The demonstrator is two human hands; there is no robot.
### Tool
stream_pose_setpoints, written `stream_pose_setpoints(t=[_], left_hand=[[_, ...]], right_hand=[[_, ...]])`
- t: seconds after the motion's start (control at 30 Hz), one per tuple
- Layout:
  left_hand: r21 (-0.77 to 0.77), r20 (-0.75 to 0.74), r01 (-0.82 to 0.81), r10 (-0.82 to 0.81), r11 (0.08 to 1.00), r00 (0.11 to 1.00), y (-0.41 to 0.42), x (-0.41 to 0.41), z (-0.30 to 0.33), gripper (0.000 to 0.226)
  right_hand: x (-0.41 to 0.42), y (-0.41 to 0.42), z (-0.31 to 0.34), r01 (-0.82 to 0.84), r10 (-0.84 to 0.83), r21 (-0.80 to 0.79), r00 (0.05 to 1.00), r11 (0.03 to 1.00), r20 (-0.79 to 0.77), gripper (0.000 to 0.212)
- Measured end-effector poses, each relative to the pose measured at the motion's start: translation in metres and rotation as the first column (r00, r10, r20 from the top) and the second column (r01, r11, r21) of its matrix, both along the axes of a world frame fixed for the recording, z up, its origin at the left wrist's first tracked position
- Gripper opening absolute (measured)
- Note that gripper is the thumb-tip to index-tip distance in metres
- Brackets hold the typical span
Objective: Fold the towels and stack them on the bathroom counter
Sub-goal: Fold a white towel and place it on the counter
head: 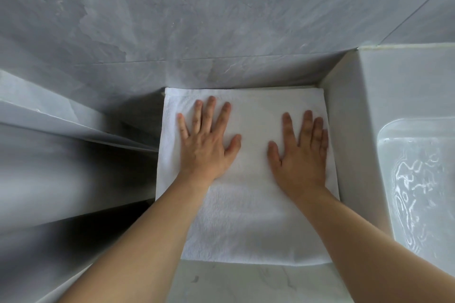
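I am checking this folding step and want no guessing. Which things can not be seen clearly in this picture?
- Head view: how many layers or towels lie under the top towel; it covers them.
- Towel under the left hand and right hand: palms hide it.
- Basin at right: cut by the frame edge.
- Left area: blurred.

One folded white towel [246, 216] lies on one pale marble counter [246, 283]. Two bare hands rest flat on it: one left hand [206, 145] and one right hand [300, 155]. One sink [418, 179] holding water sits to the right.
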State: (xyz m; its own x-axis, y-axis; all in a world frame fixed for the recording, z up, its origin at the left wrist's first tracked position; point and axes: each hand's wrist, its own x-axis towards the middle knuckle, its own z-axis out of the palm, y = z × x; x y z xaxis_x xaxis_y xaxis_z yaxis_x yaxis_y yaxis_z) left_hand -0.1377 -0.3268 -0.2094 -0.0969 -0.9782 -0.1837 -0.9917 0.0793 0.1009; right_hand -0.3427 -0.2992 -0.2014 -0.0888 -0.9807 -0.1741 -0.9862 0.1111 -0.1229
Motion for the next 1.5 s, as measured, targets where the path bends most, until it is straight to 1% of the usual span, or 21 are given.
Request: stream_pose_setpoints(t=[0.07,0.2,0.3,0.37,0.4,0.5,0.53,0.67,0.87,0.97,1.0,1.03,1.07,1.1,1.13,1.17,1.27,1.37,1.4,1.47,1.5], left_hand=[[0.023,0.03,-0.011,0.01,1.0,1.0,0.002,0.007,-0.002,0.077],[0.024,0.043,-0.108,0.107,0.994,0.993,0.004,0.016,0.001,0.079],[0.024,0.063,-0.206,0.204,0.978,0.977,0.022,0.024,0.003,0.077],[0.011,0.065,-0.228,0.227,0.974,0.972,0.046,0.021,0.005,0.076],[0.01,0.044,-0.199,0.199,0.98,0.979,0.059,0.015,0.007,0.075],[0.031,0.002,0.006,-0.006,1.0,1.0,0.079,-0.003,0.006,0.073],[0.044,0.009,0.02,-0.021,0.999,1.0,0.078,-0.001,0.005,0.073],[0.022,0.087,-0.156,0.153,0.988,0.984,0.056,0.027,0.003,0.075],[0.046,0.035,-0.216,0.215,0.975,0.976,0.044,0.029,0.004,0.076],[0.084,-0.002,-0.42,0.422,0.903,0.907,0.043,0.036,0.011,0.077],[0.064,-0.003,-0.449,0.45,0.891,0.893,0.047,0.032,0.015,0.077],[0.019,-0.012,-0.415,0.415,0.91,0.91,0.052,0.025,0.02,0.076],[-0.014,-0.016,-0.303,0.303,0.953,0.953,0.056,0.016,0.023,0.075],[-0.028,-0.021,-0.154,0.154,0.988,0.988,0.056,0.008,0.024,0.072],[-0.036,-0.017,-0.025,0.024,0.999,1.0,0.047,0.006,0.023,0.069],[-0.027,-0.032,0.017,-0.018,0.999,0.999,0.03,0.009,0.022,0.064],[0.107,-0.059,-0.128,0.135,0.986,0.989,-0.018,0.039,0.015,0.059],[0.072,-0.006,-0.093,0.094,0.993,0.996,-0.019,0.053,0.006,0.063],[0.053,0.006,-0.122,0.122,0.991,0.993,-0.015,0.049,0.005,0.064],[0.03,0.021,-0.238,0.238,0.971,0.971,-0.012,0.033,0.008,0.065],[0.027,0.001,-0.27,0.27,0.963,0.963,-0.01,0.022,0.012,0.066]], right_hand=[[0.003,0.001,0.0,-0.023,0.023,-0.008,1.0,1.0,-0.01,0.07],[-0.001,0.003,-0.004,-0.152,0.152,-0.009,0.988,0.988,-0.024,0.068],[-0.002,-0.001,-0.004,-0.156,0.156,-0.002,0.987,0.988,-0.033,0.07],[-0.002,-0.002,-0.005,-0.149,0.149,0.005,0.988,0.989,-0.05,0.07],[-0.002,-0.003,-0.005,-0.149,0.149,0.012,0.987,0.989,-0.056,0.07],[-0.001,-0.004,-0.005,-0.152,0.153,0.03,0.987,0.988,-0.054,0.073],[-0.001,-0.004,-0.004,-0.148,0.15,0.032,0.987,0.988,-0.054,0.074],[-0.001,-0.004,-0.006,-0.126,0.126,0.007,0.991,0.992,-0.044,0.074],[-0.003,-0.005,-0.007,-0.095,0.095,-0.024,0.995,0.995,-0.034,0.072],[-0.002,-0.004,-0.006,-0.089,0.088,-0.034,0.996,0.995,-0.026,0.072],[-0.002,-0.004,-0.006,-0.084,0.084,-0.032,0.996,0.996,-0.025,0.073],[-0.002,-0.004,-0.005,-0.081,0.08,-0.029,0.996,0.996,-0.026,0.073],[-0.002,-0.004,-0.005,-0.081,0.081,-0.024,0.996,0.996,-0.026,0.073],[-0.001,-0.004,-0.004,-0.084,0.083,-0.022,0.996,0.996,-0.028,0.073],[-0.001,-0.004,-0.004,-0.086,0.086,-0.022,0.996,0.996,-0.031,0.073],[-0.001,-0.005,-0.004,-0.088,0.088,-0.024,0.996,0.996,-0.033,0.073],[-0.002,-0.005,-0.006,-0.088,0.087,-0.033,0.996,0.996,-0.032,0.072],[-0.002,-0.005,-0.008,-0.09,0.089,-0.039,0.995,0.995,-0.038,0.072],[-0.002,-0.005,-0.008,-0.09,0.088,-0.041,0.995,0.995,-0.041,0.072],[-0.002,-0.005,-0.008,-0.091,0.089,-0.045,0.995,0.995,-0.045,0.072],[-0.001,-0.005,-0.008,-0.091,0.089,-0.047,0.995,0.995,-0.045,0.072]])
